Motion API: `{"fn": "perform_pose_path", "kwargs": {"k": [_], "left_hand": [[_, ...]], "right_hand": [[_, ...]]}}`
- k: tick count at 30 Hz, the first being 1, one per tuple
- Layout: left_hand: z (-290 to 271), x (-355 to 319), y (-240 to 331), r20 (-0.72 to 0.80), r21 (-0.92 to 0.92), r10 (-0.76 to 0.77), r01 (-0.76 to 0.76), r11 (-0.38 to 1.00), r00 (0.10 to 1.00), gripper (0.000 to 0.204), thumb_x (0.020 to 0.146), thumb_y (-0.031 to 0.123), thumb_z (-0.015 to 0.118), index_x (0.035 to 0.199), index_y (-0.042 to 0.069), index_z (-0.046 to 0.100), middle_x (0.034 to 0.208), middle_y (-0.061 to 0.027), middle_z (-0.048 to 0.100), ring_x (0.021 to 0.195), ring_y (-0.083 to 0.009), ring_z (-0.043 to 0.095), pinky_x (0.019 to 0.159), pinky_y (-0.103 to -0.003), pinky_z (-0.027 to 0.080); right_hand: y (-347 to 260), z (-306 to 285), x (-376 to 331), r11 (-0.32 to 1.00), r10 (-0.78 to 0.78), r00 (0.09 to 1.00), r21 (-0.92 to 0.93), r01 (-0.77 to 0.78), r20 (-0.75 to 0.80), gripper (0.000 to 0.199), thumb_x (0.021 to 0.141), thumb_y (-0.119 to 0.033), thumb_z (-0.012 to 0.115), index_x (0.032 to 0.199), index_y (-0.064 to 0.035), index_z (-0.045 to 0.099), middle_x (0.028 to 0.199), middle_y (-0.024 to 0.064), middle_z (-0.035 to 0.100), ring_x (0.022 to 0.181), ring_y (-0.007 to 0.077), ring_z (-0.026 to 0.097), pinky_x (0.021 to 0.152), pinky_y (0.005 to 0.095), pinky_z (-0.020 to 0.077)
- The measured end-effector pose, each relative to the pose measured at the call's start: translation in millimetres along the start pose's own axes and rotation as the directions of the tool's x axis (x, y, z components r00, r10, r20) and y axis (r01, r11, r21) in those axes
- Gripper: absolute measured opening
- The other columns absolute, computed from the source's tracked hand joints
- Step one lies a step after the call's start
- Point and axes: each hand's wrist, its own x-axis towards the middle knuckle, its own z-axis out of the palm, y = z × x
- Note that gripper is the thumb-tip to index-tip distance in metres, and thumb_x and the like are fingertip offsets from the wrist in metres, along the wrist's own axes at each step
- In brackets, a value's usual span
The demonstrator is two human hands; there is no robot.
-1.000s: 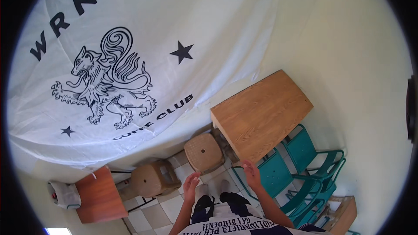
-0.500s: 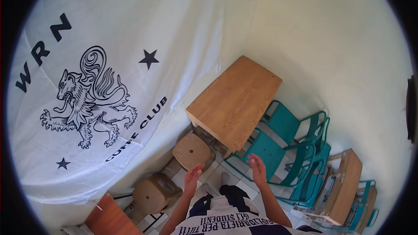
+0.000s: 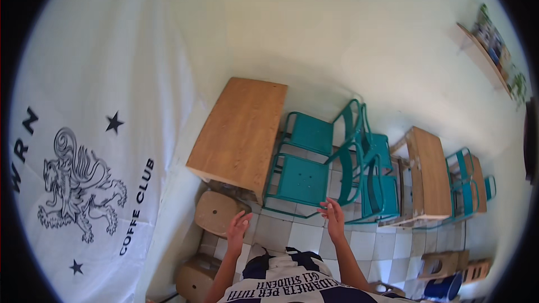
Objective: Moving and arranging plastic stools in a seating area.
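Both my hands are raised in front of me, palms turned toward each other, with nothing between them. My left hand (image 3: 238,228) has its fingers stretched out and appears over the edge of a brown plastic stool (image 3: 215,211). My right hand (image 3: 333,217) is also open, its fingers apart, and overlaps the near corner of a green metal chair (image 3: 303,179). Whether either hand touches these things I cannot tell, but both seem to hang in the air. Beyond them stands a wooden table (image 3: 241,126) against the wall.
More green chairs (image 3: 379,193) stand back to back toward a second wooden table (image 3: 429,174) at the right. A white printed banner (image 3: 95,134) hangs at the left. Another brown stool (image 3: 196,278) is at the lower left. A shelf with plants (image 3: 488,58) is on the wall.
My view has turned to the right, so the banner and table sit farther left. The wall shelf and more tiled floor have come into view. Both hands stay raised and open.
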Motion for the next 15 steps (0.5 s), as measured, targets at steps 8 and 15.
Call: {"fn": "perform_pose_path", "kwargs": {"k": [8,15], "left_hand": [[106,8,-27,0.161,0.036,-0.099,0.095,0.995,0.982,0.041,0.102,0.02,0.051,0.139,0.003,0.045,0.135,-0.0159,0.058,0.127,-0.0248,0.054,0.106,-0.04,0.043],[224,1,-58,0.469,0.096,-0.18,0.152,0.984,0.865,0.043,0.101,0.024,0.055,0.137,0.003,0.047,0.134,-0.0139,0.06,0.124,-0.0238,0.057,0.103,-0.038,0.044]], "right_hand": [[-5,-125,-49,0.995,0.048,0.961,0.101,-0.022,-0.272,0.04,0.105,-0.034,0.046,0.134,-0.0073,0.053,0.116,0.0097,0.067,0.096,0.0175,0.069,0.077,0.0268,0.0475],[6,-230,-118,0.997,0.073,0.883,0.066,-0.047,-0.464,0.045,0.105,-0.036,0.046,0.14,-0.0081,0.046,0.116,0.0102,0.067,0.096,0.0189,0.069,0.078,0.0278,0.0483]]}}
